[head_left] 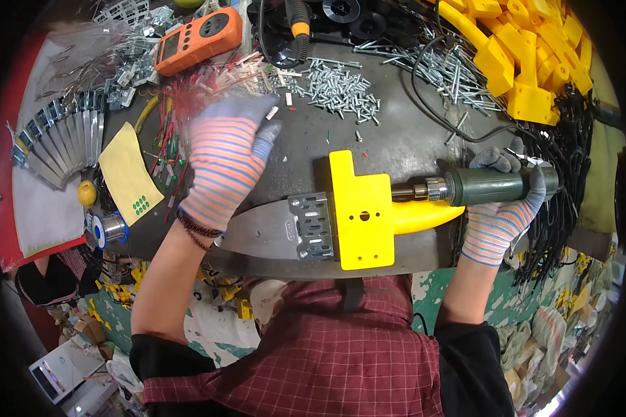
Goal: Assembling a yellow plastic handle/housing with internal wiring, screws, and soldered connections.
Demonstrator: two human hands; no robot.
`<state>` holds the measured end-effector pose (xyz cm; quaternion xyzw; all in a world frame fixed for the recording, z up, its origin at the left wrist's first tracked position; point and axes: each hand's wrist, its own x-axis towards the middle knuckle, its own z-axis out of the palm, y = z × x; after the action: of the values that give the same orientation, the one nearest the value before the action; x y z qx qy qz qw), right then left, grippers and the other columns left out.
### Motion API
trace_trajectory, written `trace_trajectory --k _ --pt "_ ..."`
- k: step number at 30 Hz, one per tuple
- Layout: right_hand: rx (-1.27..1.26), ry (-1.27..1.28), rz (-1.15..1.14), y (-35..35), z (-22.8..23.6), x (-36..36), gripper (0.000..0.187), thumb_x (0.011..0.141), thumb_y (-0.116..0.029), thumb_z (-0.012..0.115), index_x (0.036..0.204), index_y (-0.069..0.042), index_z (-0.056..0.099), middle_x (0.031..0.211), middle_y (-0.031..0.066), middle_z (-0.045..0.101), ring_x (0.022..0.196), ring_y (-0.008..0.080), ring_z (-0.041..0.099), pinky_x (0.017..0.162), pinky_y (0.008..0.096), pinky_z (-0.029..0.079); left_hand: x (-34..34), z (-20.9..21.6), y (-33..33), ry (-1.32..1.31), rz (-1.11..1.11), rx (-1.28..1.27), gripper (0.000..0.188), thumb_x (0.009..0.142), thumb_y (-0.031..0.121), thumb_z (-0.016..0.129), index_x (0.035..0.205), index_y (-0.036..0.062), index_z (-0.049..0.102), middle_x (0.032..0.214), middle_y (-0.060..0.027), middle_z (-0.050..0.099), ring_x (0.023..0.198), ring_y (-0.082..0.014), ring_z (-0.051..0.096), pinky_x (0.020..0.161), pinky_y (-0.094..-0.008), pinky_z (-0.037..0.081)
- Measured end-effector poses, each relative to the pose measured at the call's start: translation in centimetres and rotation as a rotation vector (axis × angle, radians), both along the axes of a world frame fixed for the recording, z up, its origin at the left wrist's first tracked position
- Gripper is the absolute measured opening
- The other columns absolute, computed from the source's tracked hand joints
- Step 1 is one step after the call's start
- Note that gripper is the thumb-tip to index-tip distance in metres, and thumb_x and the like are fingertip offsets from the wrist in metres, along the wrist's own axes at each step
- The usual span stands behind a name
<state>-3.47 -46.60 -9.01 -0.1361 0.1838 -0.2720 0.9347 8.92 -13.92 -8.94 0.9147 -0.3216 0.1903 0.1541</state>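
My left hand (222, 153), in a striped glove with grey fingertips, hovers over a tangle of thin red wires (170, 128). Its thumb stands apart from its fingers, and a small white piece (272, 112) shows between their tips; contact is unclear. My right hand (504, 201) wraps round a dark green power screwdriver (490, 185) that lies sideways, pointing left. Just below its shaft runs the handle of a yellow plastic part (364, 240) with a square holed face. Left of that part, a pointed metal blade (261, 229) joins it at a slotted metal plate (311, 226).
Short screws (341, 90) and long screws (452, 76) lie in piles at the back. Yellow plastic parts (528, 62) heap at the far right beside black cables (553, 229). An orange meter (198, 42), yellow card (132, 170) and solder spool (110, 229) are on the left.
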Motion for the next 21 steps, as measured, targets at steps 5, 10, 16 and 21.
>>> trace_trajectory --k 5,10,16,21 --pt "-0.014 0.008 0.008 -0.2 -0.2 -0.1 0.046 0.078 -0.021 0.071 0.116 0.002 0.057 0.075 0.0058 0.054 0.071 0.0206 0.054 0.091 0.0467 0.047 0.5 -0.9 0.7 0.015 0.094 0.205 0.011 0.083 0.018 0.066 0.093 0.0150 0.068 0.082 -0.0113 0.063 0.077 -0.0326 0.061 0.068 -0.0453 0.046" --pt "-0.039 -0.045 0.039 -0.5 -0.4 -0.3 0.052 0.078 -0.021 0.070 0.121 0.003 0.055 0.076 0.0046 0.052 0.072 0.0197 0.053 0.092 0.0451 0.045 -1.0 -0.2 3.7 0.096 -0.023 0.048 0.010 0.077 0.009 0.071 0.086 0.0100 0.066 0.098 -0.0112 0.065 0.088 -0.0315 0.062 0.079 -0.0406 0.048" --pt "-0.013 -0.022 0.025 -0.3 -0.1 -0.3 0.053 0.078 -0.022 0.071 0.122 0.002 0.054 0.076 0.0039 0.047 0.071 0.0193 0.051 0.091 0.0440 0.045 -1.4 0.1 3.2 0.012 0.097 0.005 0.017 0.074 0.008 0.071 0.091 0.0109 0.069 0.098 -0.0087 0.064 0.092 -0.0306 0.060 0.083 -0.0413 0.046" --pt "-0.020 -0.023 0.029 -0.5 -0.2 -0.3 0.052 0.078 -0.022 0.071 0.121 0.002 0.054 0.076 0.0045 0.049 0.071 0.0201 0.052 0.090 0.0444 0.045 0.4 -0.3 2.0 -0.177 0.009 0.233 0.017 0.079 0.020 0.070 0.095 0.0145 0.069 0.096 -0.0065 0.062 0.092 -0.0270 0.058 0.082 -0.0431 0.043"
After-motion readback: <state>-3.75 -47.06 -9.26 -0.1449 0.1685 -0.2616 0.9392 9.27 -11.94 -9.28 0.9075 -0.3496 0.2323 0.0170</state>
